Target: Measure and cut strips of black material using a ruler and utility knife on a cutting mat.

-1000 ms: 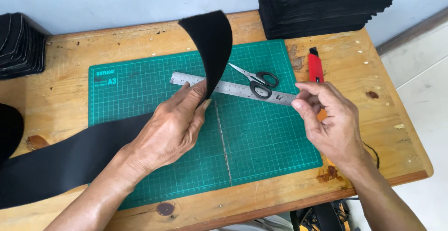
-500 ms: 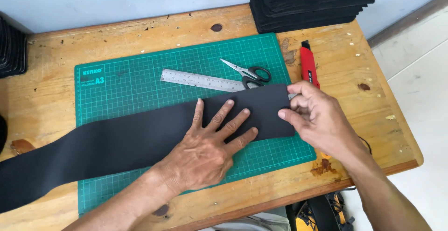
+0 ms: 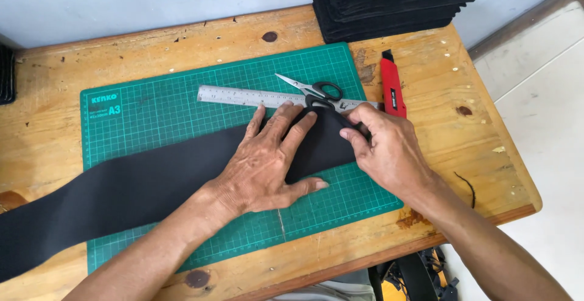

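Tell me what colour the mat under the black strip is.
Green, with a pale grid; the cutting mat shows in the head view.

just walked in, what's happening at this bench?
A person is laying a long black strip flat across a green cutting mat on a wooden table. The left hand presses flat on the strip; the right hand pinches its end. A steel ruler, scissors and a red knife lie untouched just beyond. Black pieces are stacked at the back.
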